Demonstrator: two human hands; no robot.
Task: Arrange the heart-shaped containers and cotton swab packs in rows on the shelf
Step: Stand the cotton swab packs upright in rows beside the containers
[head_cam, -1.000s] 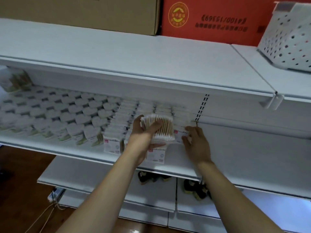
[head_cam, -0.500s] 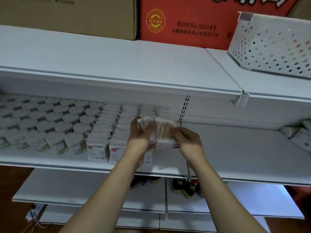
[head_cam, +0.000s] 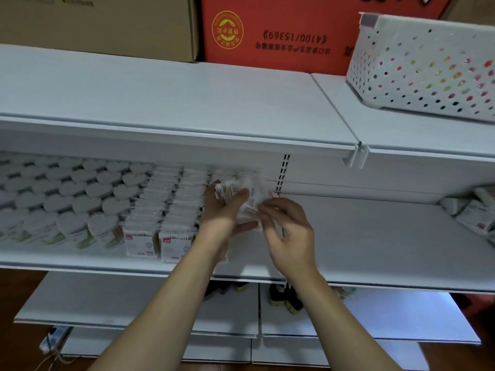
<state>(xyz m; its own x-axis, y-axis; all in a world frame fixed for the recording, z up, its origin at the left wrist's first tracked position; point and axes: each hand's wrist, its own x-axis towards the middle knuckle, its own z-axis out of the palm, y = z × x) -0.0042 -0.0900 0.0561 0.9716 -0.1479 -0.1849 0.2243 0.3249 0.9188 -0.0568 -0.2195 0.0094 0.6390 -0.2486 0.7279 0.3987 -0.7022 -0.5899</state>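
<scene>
We see both hands raised over the white metal middle shelf (head_cam: 361, 236), just right of the stocked rows. The left hand (head_cam: 225, 210) has its fingers (head_cam: 238, 196) curled round a clear pack of wooden-stemmed cotton swabs (head_cam: 227, 191), held upright above the shelf. The right hand (head_cam: 289, 231) pinches a second, blurred clear plastic swab pack (head_cam: 254, 199) between thumb and fingertips, touching the first pack on its right side. On the shelf to the left stand rows of white heart-shaped containers (head_cam: 80, 194), and between them and the hands stand rows of boxed cotton swab packs with red labels (head_cam: 160, 218) running from the near edge to the far wall. On the upper shelf (head_cam: 187, 103) sit a brown cardboard box (head_cam: 107, 22), a red carton with yellow emblem (head_cam: 267, 30) and, far right, a white perforated plastic basket (head_cam: 428, 68).
</scene>
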